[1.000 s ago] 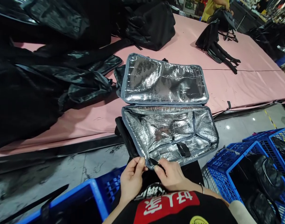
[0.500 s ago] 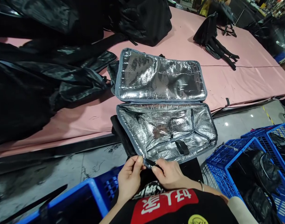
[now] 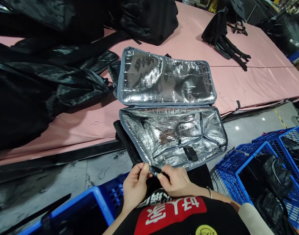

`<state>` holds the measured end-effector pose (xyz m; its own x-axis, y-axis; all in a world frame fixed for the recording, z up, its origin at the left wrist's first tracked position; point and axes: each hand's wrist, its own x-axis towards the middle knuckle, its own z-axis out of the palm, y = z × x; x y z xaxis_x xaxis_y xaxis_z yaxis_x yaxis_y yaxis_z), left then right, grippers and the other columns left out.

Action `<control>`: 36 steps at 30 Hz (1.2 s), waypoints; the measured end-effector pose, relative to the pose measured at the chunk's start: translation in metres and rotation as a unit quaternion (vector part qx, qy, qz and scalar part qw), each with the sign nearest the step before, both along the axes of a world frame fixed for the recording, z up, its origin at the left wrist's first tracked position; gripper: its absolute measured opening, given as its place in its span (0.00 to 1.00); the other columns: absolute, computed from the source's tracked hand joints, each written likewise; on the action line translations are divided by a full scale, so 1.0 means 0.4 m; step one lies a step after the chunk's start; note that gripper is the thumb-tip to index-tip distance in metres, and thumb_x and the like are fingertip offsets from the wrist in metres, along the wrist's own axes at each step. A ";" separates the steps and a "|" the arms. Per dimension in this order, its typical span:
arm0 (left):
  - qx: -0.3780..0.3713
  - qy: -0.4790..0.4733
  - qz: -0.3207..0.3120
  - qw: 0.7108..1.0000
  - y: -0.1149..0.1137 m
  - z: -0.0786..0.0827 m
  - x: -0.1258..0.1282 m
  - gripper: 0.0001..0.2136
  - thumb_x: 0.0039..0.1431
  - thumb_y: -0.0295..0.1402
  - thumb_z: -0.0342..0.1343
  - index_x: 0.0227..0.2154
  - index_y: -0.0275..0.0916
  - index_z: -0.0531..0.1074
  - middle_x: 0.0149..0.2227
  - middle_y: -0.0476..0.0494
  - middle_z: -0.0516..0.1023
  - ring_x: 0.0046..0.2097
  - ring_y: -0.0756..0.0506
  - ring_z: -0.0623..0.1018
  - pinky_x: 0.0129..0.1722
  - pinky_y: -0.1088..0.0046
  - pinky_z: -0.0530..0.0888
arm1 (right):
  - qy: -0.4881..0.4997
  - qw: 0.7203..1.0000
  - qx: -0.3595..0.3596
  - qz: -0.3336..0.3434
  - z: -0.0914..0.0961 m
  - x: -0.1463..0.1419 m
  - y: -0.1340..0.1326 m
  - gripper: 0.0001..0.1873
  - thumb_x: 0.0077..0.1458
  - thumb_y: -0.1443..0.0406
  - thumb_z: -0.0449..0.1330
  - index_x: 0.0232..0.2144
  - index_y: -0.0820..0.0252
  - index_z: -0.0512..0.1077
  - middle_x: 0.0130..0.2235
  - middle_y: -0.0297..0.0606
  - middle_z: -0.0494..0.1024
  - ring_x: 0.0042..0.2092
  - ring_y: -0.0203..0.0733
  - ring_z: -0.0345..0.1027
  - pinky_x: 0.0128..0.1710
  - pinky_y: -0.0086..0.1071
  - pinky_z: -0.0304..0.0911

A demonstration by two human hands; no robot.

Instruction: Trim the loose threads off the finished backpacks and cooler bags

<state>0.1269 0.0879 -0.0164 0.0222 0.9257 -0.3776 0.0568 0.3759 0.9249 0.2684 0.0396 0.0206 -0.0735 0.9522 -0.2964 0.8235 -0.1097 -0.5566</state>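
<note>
An insulated bag (image 3: 179, 127) with a crinkled silver lining lies open in front of me, its foil-lined lid (image 3: 164, 80) folded back onto the pink table. Grey-blue binding runs round both rims, and a short black strap (image 3: 190, 153) lies against the inside near wall. My left hand (image 3: 135, 184) pinches the rim at the near left corner between thumb and fingers. Right beside it, my right hand (image 3: 175, 180) is closed on the dark edge strip of the same rim. The exact bit under my fingertips is too small to make out.
Black bags and straps (image 3: 41, 81) are heaped on the left of the pink table (image 3: 249, 85). A small black bag (image 3: 219, 36) lies at the far right. Blue crates (image 3: 256, 147) holding black bags stand at right; another blue crate (image 3: 98, 199) is at lower left.
The view has shifted slightly, so the bag and table appear a little further left and higher. Both hands keep their hold at the rim's corner.
</note>
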 end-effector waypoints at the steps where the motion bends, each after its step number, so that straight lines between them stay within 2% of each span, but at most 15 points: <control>1: 0.001 0.001 0.001 1.000 0.000 -0.002 -0.001 0.20 0.44 0.52 0.60 0.24 0.38 0.70 0.20 0.51 0.68 0.23 0.50 0.68 0.24 0.76 0.66 | 0.005 1.000 0.002 -0.001 -0.001 0.000 0.000 0.17 0.61 0.57 0.44 0.40 0.59 0.68 0.30 0.34 0.79 0.28 0.39 0.71 0.25 0.30 0.49; 10: 0.014 -0.001 0.004 1.000 -0.003 -0.020 -0.006 0.19 0.45 0.51 0.61 0.24 0.38 0.70 0.19 0.51 0.68 0.22 0.51 0.68 0.23 0.76 0.66 | 0.025 0.999 -0.002 -0.021 -0.001 -0.001 -0.003 0.18 0.61 0.57 0.43 0.39 0.60 0.69 0.29 0.35 0.78 0.28 0.40 0.71 0.25 0.31 0.48; 36: 0.022 0.011 -0.009 1.000 0.000 -0.014 -0.007 0.20 0.45 0.52 0.60 0.23 0.39 0.69 0.19 0.51 0.68 0.23 0.50 0.69 0.23 0.76 0.67 | 0.032 0.999 -0.014 -0.002 0.004 0.008 0.008 0.18 0.62 0.56 0.44 0.38 0.60 0.69 0.29 0.35 0.76 0.28 0.38 0.69 0.26 0.30 0.47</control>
